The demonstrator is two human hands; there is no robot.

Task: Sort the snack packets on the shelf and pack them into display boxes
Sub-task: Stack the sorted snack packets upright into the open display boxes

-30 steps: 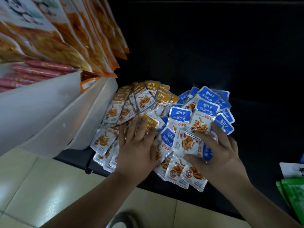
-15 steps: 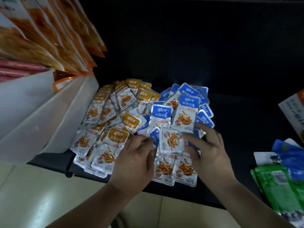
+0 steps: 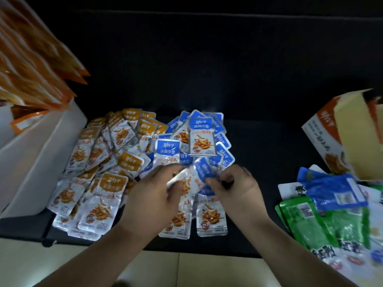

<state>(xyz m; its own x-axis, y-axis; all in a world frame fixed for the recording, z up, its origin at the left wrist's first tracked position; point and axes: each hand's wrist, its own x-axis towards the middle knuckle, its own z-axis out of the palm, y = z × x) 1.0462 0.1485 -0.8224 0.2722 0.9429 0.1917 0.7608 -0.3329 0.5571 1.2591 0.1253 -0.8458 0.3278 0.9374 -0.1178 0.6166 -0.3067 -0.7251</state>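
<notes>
A heap of small silver snack packets lies on the dark shelf [image 3: 259,183]: several orange-topped packets [image 3: 107,172] on the left, several blue-topped packets [image 3: 202,135] on the right. Both hands are over the front of the heap. My left hand [image 3: 151,195] and my right hand [image 3: 234,187] together hold a blue-topped packet [image 3: 196,177] lifted off the pile, the left gripping its lower end and the right pinching its blue end. An open orange and white display box [image 3: 335,133] stands at the far right.
A white box [image 3: 41,158] with orange bags [image 3: 35,65] leaning above it stands at the left. Green packets [image 3: 323,222] and a blue packet [image 3: 333,191] lie at the right front. The shelf's front edge meets a pale tiled floor [image 3: 186,270].
Both hands left the flat pile and came together, lifting one blue-topped packet between them. The view swung right, bringing the display box and more green packets into sight.
</notes>
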